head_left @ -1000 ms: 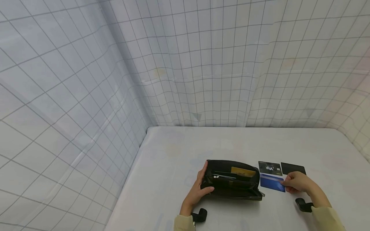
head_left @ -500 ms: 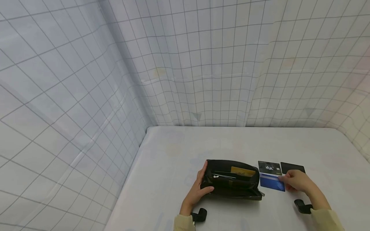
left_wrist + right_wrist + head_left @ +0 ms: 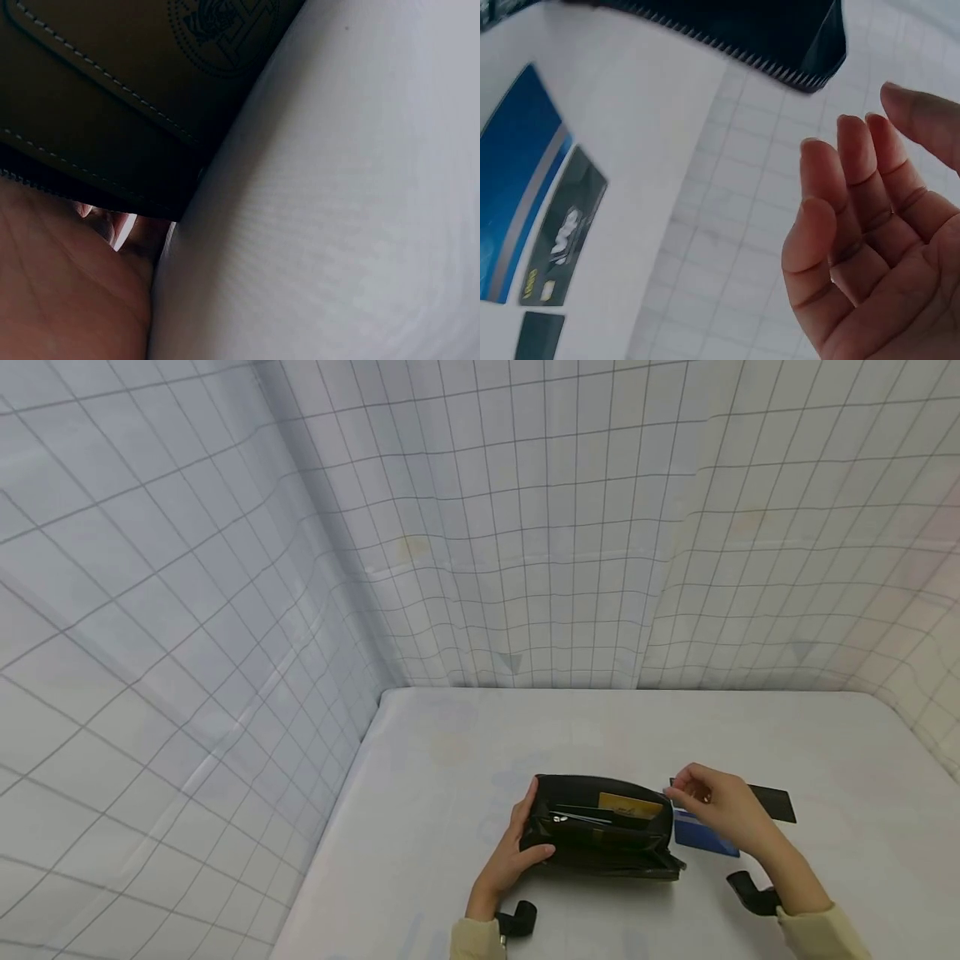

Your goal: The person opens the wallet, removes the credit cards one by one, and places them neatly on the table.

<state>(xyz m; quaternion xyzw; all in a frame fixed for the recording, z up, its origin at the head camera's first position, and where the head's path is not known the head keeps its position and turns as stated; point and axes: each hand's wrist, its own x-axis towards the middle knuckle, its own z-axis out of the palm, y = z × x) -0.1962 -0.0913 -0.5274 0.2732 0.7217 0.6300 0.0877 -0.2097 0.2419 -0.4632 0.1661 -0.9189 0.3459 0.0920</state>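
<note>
A dark long zip wallet [image 3: 600, 862] stands unzipped on the white table, its top spread. My left hand [image 3: 506, 867] grips the wallet's left end, thumb on the front and fingers behind. Inside, a gold card [image 3: 630, 806] shows in a rear slot. My right hand [image 3: 726, 808] is at the wallet's right end with fingers loosely bent. In the right wrist view its thumb is apart from the fingers and nothing lies between them. A blue card [image 3: 697, 835] and a black VIP card [image 3: 566, 232] lie flat below that hand, which partly covers them in the head view.
A plain dark card [image 3: 777, 804] lies right of the others. Black wrist mounts [image 3: 519, 919] are worn on both wrists. White sheeting [image 3: 525, 527] with a grid of lines rises behind and beside the table.
My right hand has left the blue card and moved left and up to the wallet's right end. The blue card remains on the table. My left hand and the wallet have not moved.
</note>
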